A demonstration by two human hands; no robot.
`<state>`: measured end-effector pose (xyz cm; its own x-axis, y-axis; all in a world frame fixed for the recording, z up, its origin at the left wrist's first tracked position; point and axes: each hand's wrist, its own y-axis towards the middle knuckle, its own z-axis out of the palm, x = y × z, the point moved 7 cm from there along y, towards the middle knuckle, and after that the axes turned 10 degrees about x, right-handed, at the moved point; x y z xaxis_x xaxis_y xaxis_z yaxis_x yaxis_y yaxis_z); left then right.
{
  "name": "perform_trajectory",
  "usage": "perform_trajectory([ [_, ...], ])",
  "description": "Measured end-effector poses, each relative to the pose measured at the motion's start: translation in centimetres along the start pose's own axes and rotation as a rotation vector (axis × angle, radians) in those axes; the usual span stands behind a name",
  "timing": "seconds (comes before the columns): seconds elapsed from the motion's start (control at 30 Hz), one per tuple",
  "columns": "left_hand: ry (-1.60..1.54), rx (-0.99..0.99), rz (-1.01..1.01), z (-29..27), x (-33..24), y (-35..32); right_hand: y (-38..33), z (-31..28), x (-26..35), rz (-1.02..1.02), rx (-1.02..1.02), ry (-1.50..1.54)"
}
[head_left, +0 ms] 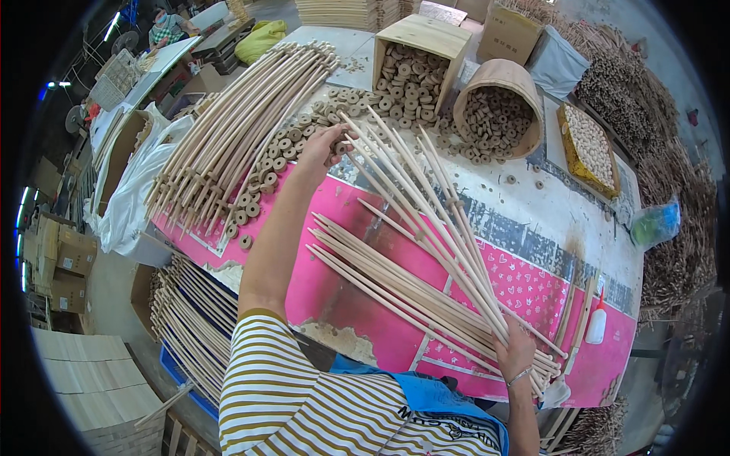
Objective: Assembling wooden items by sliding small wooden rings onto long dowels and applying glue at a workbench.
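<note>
Nearside of the wooden box (427,33), left hand (322,149) pinches brown rings (339,150); farther nearside, right hand (517,351) clasps fanned rods (484,304).

pretty smooth matt wood sticks (484,308), dull woody-looking rings (414,83), raw wood box (426,32), kinda glossy plasticky sheet (380,325), scuffed flaky tabletop (487,182), smooth plastic bottle (596,327), cloth shirt (266,372)

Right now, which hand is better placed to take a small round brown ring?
Left, probably: the left hand is beside the small round brown rings, while the right hand, farther away, grips long pale wooden sticks.
</note>
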<state>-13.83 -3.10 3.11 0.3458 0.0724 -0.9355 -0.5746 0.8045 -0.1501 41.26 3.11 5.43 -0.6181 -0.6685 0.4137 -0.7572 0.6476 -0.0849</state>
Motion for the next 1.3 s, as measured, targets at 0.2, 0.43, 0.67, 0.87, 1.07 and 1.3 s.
perform_trajectory([
  [0.2,0.138,0.075,0.044,1.5,-0.8,-0.7,0.2,0.4,-0.5,0.002,0.003,0.016],
  [0.43,0.502,-0.047,0.337,2.8,-1.6,-0.9,0.8,0.9,0.3,0.019,0.04,-0.005],
  [0.67,0.617,-0.042,0.307,12.1,-1.7,-6.1,3.0,1.9,0.5,0.073,0.003,0.023],
  [0.87,0.816,0.037,0.344,16.0,1.1,-11.5,3.9,1.9,0.6,0.12,0.045,-0.019],
  [1.07,-0.19,-0.129,0.225,1.0,0.2,-3.7,2.5,0.9,0.0,0.107,0.021,-0.086],
  [1.3,-0.736,-0.162,0.008,-6.8,3.5,0.1,1.5,1.5,-0.9,0.092,0.058,-0.102],
])
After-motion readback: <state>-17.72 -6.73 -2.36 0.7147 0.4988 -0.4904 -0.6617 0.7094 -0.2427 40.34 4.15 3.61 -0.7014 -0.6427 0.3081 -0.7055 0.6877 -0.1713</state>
